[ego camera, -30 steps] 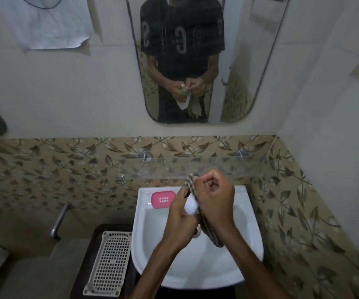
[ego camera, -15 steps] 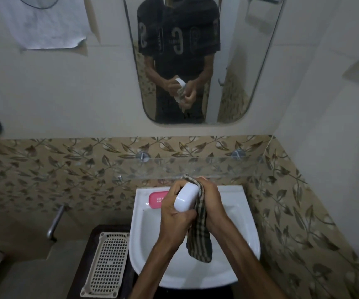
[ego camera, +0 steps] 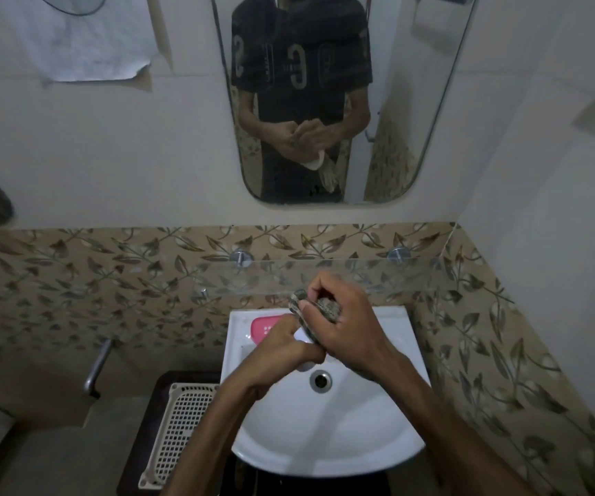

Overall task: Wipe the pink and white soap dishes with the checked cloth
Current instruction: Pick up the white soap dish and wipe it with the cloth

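Both hands meet above the white sink. My left hand grips the white soap dish, which is almost fully hidden between the hands. Bunched in my right hand is the checked cloth, pressed against that dish. The pink soap dish lies on the sink's back left corner, partly behind my left hand. In the mirror the reflection shows the white dish and cloth held between the hands.
A glass shelf juts from the leaf-patterned tiles just above the hands. A white perforated basket sits on a dark surface left of the sink. A metal handle sticks out further left. The right wall stands close to the sink.
The white dish, clearly visible in my left hand half a second ago, is now covered by both hands. The hanging cloth has been gathered up into my right hand, uncovering the drain.
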